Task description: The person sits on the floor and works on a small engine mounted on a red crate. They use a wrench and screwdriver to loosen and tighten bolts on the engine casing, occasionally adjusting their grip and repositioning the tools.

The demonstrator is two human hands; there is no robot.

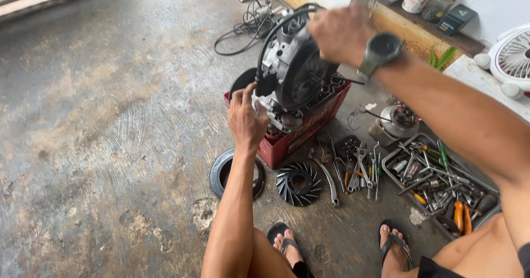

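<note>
Two hands at work on a small engine (295, 68) propped on end atop a red crate (298, 131): left hand (245, 120) fingers curled against its lower casing, seemingly to steady it, right hand (339, 35) closed over the top edge, seemingly to tilt or hold it upright. Just below the left fingers, on the concrete floor (110, 118): a black ring (221, 173), a finned fan disc (298, 183), loose wrenches (361, 170); farther right, a tool tray (486, 214).

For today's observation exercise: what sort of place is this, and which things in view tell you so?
Probably an informal home or roadside repair spot for small engines: an engine propped on a red crate on a bare concrete floor, and a tray of hand tools.
</note>
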